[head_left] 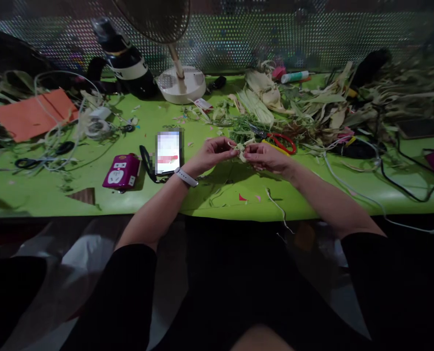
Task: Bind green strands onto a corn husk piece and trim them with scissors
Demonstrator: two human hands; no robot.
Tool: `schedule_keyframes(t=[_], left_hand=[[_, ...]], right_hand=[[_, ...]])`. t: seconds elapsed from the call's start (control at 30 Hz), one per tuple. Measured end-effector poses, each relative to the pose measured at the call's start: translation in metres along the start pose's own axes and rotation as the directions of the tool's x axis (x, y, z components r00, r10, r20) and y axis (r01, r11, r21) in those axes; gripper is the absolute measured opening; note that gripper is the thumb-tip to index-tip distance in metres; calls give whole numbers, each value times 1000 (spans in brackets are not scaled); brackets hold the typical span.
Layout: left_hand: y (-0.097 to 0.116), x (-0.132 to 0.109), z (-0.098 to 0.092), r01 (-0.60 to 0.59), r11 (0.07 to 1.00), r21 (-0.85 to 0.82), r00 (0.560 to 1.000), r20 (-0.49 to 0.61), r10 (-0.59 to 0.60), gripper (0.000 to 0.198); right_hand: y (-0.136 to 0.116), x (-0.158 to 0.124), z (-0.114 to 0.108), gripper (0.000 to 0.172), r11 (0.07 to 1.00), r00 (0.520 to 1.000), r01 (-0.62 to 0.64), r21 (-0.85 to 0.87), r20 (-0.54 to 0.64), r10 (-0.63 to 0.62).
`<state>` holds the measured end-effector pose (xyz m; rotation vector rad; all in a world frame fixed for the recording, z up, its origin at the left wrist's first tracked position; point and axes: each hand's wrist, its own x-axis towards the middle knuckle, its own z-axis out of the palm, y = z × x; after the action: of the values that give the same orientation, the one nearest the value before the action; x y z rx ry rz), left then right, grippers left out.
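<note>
Near the middle of the green table, my left hand (215,155) and my right hand (266,157) meet over a small pale green knotted piece of plant leaf (241,150). Both hands pinch it between thumb and fingers, one from each side. A white band (186,177) is on my left wrist. Just behind my right hand lie scissors with red handles (285,143), with green plant bits under and around them. A lit phone (168,152) lies to the left of my left hand.
On the green table (205,202), a purple power adapter (122,172) sits at left, near orange paper (36,114) and cables. A fan base (181,87) and a black bottle (131,66) stand behind. Dried husks (266,92) and leaves cover the right back. A cord (348,190) runs at right.
</note>
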<state>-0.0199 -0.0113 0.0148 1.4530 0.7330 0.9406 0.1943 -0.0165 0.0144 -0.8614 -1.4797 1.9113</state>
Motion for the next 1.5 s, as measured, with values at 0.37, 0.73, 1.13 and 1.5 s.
schedule_keyframes(t=[0.37,0.73,1.13,1.5], left_hand=[[2,-1,8,-97,991,87,995,-15,99,40],[4,-4,9,-95,978,183,994,-42,104,37],[3,-4,13,-60,990,126,995,-76,70,34],[-1,-1,8,-42,993,108,995,-84,51,35]], right_hand=[[3,-2,2,20,958,959,193,-214,-165,-231],[-1,-5,8,23,849,921,236,-473,-170,-350],[-3,-5,10,18,587,840,266,-765,-114,-530],[4,-4,8,15,649,883,213,-730,-140,-447]])
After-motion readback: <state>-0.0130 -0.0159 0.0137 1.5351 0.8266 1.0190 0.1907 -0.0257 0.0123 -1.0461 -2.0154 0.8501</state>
